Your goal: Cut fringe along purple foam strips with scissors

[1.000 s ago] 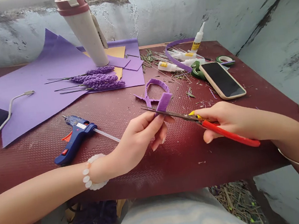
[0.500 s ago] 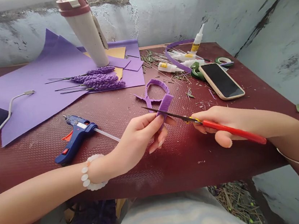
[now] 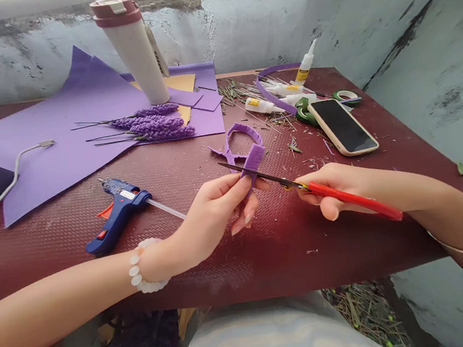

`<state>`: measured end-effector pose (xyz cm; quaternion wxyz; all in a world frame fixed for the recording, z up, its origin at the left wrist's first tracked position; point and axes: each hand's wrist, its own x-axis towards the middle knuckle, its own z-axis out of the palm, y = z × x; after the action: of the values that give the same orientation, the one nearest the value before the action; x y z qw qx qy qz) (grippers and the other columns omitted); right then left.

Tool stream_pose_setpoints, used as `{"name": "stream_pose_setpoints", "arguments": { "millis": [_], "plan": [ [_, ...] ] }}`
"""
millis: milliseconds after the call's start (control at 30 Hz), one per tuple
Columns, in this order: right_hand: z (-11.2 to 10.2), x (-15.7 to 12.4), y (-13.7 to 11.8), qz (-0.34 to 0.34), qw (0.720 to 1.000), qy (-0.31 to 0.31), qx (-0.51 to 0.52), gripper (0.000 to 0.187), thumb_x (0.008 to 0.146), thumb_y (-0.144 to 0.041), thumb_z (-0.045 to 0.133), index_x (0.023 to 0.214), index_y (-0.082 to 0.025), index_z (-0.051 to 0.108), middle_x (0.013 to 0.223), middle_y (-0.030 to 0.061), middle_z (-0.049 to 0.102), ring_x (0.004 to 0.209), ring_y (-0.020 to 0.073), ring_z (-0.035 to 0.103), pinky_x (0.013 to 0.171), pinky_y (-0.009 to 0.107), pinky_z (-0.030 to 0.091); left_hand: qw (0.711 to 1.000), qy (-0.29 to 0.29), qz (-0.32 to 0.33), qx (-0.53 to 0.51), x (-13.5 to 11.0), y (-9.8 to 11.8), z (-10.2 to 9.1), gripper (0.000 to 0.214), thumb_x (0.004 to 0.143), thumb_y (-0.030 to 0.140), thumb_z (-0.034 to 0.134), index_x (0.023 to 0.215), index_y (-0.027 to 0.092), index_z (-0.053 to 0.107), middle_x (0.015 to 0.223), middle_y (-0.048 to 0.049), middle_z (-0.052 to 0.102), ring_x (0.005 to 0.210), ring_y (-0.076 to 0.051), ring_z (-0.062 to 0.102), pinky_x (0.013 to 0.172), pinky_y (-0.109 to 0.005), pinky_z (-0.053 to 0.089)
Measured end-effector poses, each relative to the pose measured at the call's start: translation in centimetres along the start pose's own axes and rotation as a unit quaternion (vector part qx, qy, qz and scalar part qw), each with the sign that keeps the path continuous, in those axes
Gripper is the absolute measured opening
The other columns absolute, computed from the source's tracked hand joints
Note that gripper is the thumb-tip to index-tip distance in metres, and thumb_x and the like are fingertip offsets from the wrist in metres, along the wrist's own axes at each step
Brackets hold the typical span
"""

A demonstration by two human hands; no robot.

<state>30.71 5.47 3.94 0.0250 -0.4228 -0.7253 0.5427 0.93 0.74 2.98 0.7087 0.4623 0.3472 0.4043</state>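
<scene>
My left grip (image 3: 214, 209) is closed on a purple felt strip (image 3: 253, 162), light and limp, best held low, above the table (image 3: 275, 258). My right grip (image 3: 334, 189) is closed on red-handled scissors (image 3: 355, 199).

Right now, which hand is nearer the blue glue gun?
Left. The left hand is just right of the hot glue gun; the right hand is much farther right.

7 o'clock: white beaded bracelet (image 3: 138, 267) on left wrist (image 3: 161, 259) | 4 o'clock: thin metal bangle (image 3: 462, 249) on right forearm (image 3: 441, 198) | 6 o'clock: pale striped clothing (image 3: 277, 339)
</scene>
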Motion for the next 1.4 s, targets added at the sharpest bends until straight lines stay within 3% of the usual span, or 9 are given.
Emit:
{"name": "stream_pose_setpoints", "arguments": {
  "millis": [200,367,467,533,767,933,1033,1233,1400],
  "plan": [
    [-0.2,0.1,1.2,-0.002,1.000,-0.012,0.006,0.065,0.088,-0.076,0.097,0.079,-0.030,0.052,0.072,-0.0067,0.045,0.070,0.0202,0.033,0.060,0.039,0.024,1.000,-0.004,0.001,0.000,0.1,0.0,-0.1,0.048,0.103,0.057,0.099,0.092,0.016,0.077,0.061,0.0080,0.060,0.049,-0.006,0.048,0.050,-0.020,0.032],
    [-0.6,-0.4,0.6,-0.028,0.999,-0.026,-0.035,0.065,0.091,-0.086,0.091,0.087,-0.030,0.059,0.076,-0.0060,0.055,0.068,0.0193,0.041,0.059,0.037,0.029,1.000,-0.008,0.006,0.010,0.1,-0.3,-0.1,0.048,0.104,0.059,0.098,0.097,0.016,0.077,0.062,0.0084,0.059,0.049,-0.007,0.047,0.050,-0.022,0.033],
    [-0.6,-0.8,-0.4,-0.012,0.996,-0.014,-0.090,0.048,0.096,-0.072,0.089,0.096,-0.029,0.066,0.081,-0.0033,0.066,0.070,0.0218,0.055,0.063,0.037,0.041,0.999,-0.009,0.022,0.027,0.1,-0.5,-0.2,0.050,0.106,0.061,0.095,0.097,0.017,0.075,0.063,0.0085,0.058,0.049,-0.007,0.046,0.049,-0.022,0.033],
    [-0.6,-1.0,-1.2,0.012,0.991,0.003,-0.134,0.041,0.092,-0.061,0.090,0.098,-0.030,0.065,0.084,-0.0014,0.072,0.073,0.0249,0.063,0.067,0.038,0.047,0.998,-0.002,0.048,0.036,0.1,-0.7,-0.2,0.047,0.109,0.060,0.093,0.097,0.018,0.074,0.064,0.0091,0.056,0.050,-0.007,0.045,0.049,-0.023,0.034],
    [0.7,-0.6,-3.0,0.053,0.966,0.108,-0.230,0.077,0.064,-0.090,0.097,0.097,-0.034,0.057,0.087,0.0013,0.070,0.077,0.0349,0.070,0.070,0.045,0.052,0.993,0.040,0.097,0.053,0.3,-0.9,-0.3,0.042,0.111,0.044,0.089,0.087,0.021,0.063,0.071,0.0073,0.060,0.052,-0.006,0.048,0.054,-0.023,0.040],
    [1.3,-0.1,-2.7,0.040,0.955,0.125,-0.265,0.076,0.067,-0.095,0.090,0.097,-0.034,0.056,0.096,0.0050,0.073,0.087,0.0410,0.077,0.077,0.048,0.054,0.991,0.002,0.059,0.122,0.4,-0.6,-0.5,0.031,0.116,0.035,0.080,0.091,0.019,0.071,0.080,-0.0006,0.079,0.050,-0.008,0.058,0.059,-0.025,0.052],
    [1.3,-0.1,-2.3,0.036,0.952,0.133,-0.273,0.075,0.068,-0.096,0.087,0.097,-0.034,0.055,0.099,0.0065,0.075,0.087,0.0413,0.077,0.078,0.049,0.054,0.988,0.012,0.053,0.141,0.4,-0.4,-0.5,0.027,0.117,0.030,0.074,0.093,0.018,0.073,0.083,-0.0026,0.084,0.049,-0.008,0.059,0.062,-0.026,0.055],
    [1.2,-0.1,-2.3,0.020,0.953,0.143,-0.266,0.082,0.070,-0.106,0.081,0.098,-0.033,0.057,0.099,0.0079,0.076,0.087,0.0408,0.076,0.078,0.049,0.052,0.987,0.025,0.067,0.145,0.5,-0.4,-0.6,0.023,0.113,0.024,0.076,0.091,0.019,0.070,0.079,-0.0008,0.080,0.047,-0.007,0.054,0.053,-0.024,0.045],
    [1.0,-0.1,-2.5,0.014,0.958,0.137,-0.253,0.083,0.064,-0.100,0.094,0.100,-0.034,0.058,0.094,0.0046,0.076,0.086,0.0396,0.075,0.077,0.046,0.051,0.984,0.012,0.085,0.158,0.6,-0.4,-0.6,0.029,0.110,0.021,0.075,0.082,0.020,0.066,0.075,0.0022,0.071,0.048,-0.005,0.047,0.052,-0.023,0.041]
  ]
}}
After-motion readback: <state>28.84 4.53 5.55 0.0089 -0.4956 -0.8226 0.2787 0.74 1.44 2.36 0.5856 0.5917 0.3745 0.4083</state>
